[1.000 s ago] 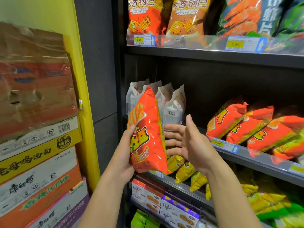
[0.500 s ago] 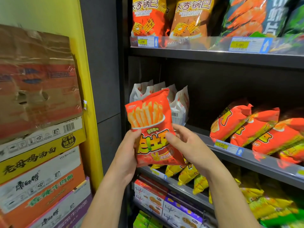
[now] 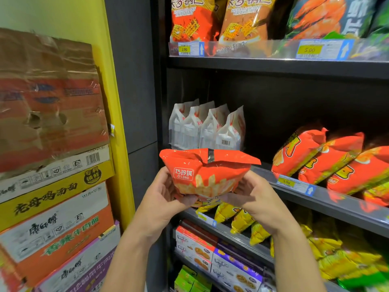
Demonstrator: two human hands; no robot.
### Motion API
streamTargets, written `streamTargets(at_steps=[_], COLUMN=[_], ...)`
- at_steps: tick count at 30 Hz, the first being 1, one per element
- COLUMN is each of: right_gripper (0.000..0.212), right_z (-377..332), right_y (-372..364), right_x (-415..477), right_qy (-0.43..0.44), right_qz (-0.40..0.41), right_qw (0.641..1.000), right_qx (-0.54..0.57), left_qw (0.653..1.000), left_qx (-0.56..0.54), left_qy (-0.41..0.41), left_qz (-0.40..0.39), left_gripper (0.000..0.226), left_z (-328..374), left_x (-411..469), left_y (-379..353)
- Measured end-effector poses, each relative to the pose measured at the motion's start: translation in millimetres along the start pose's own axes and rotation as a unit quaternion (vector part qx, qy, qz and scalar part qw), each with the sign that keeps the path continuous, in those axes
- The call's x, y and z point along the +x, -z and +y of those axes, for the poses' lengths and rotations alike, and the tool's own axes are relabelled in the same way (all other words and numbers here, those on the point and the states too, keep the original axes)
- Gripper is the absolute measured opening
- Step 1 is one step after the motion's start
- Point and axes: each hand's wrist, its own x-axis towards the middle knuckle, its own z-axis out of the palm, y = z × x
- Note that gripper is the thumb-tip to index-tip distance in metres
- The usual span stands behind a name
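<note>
An orange snack bag [image 3: 207,171] with a fries picture and a white logo is held in front of the middle shelf, tilted so its top seam points away from me toward the shelf. My left hand [image 3: 162,197] grips its left side, thumb curled under the lower edge. My right hand [image 3: 252,197] grips the right side, fingers wrapped beneath it. The lower half of the bag is hidden behind my fingers.
White bags [image 3: 206,129] stand at the back left of the middle shelf [image 3: 328,205]. More orange bags [image 3: 322,159] lie to the right. Yellow bags [image 3: 237,218] and biscuit boxes [image 3: 210,253] fill the lower shelves. Stacked cartons [image 3: 52,165] rise on the left beside a yellow pillar [image 3: 117,114].
The bag went from edge-on in my left hand alone to face-on in both hands, then tipped forward so its top points at the shelf. My right hand closed onto its right side.
</note>
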Motion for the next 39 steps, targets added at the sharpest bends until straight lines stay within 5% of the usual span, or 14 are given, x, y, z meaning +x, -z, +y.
streamTargets(at_steps=[6, 12, 17, 21, 26, 29, 34, 39], right_gripper=[0.04, 0.063, 0.05, 0.039, 0.05, 0.048, 0.048, 0.054], right_z=[-4.4, -9.3, -19.8, -20.6, -14.8, -8.9, 3.6, 7.2], right_y=[-0.8, -13.0, -26.4, -31.4, -38.0, -42.3, -50.8, -62.6], right_x=[-0.9, 4.5, 13.6, 19.0, 10.7, 6.3, 10.1, 13.2], right_qy=[-0.052, -0.16, -0.225, -0.241, -0.241, -0.236, -0.168, -0.101], right_qz=[0.009, -0.009, 0.043, 0.068, 0.036, 0.015, 0.084, 0.112], right_qw=[0.999, 0.977, 0.954, 0.95, 0.939, 0.924, 0.965, 0.98], right_qx=[0.009, 0.138, 0.193, 0.187, 0.241, 0.3, 0.183, 0.131], left_qw=[0.999, 0.988, 0.967, 0.96, 0.965, 0.973, 0.967, 0.987], left_qx=[0.007, -0.068, -0.112, -0.118, -0.117, -0.051, 0.119, 0.089], left_qy=[0.03, 0.135, 0.222, 0.242, 0.223, 0.2, 0.096, 0.052], left_qz=[-0.023, 0.04, 0.052, 0.072, 0.068, 0.104, 0.204, 0.122], left_gripper=[0.07, 0.065, 0.03, 0.029, 0.063, 0.063, 0.058, 0.056], left_z=[10.3, 28.5, 43.2, 42.2, 35.8, 31.2, 24.2, 26.0], left_x=[-4.2, 1.3, 5.6, 5.7, 1.0, 1.1, -0.9, -9.3], left_y=[9.4, -3.9, -18.3, -17.2, -9.8, -7.8, -5.9, -21.2])
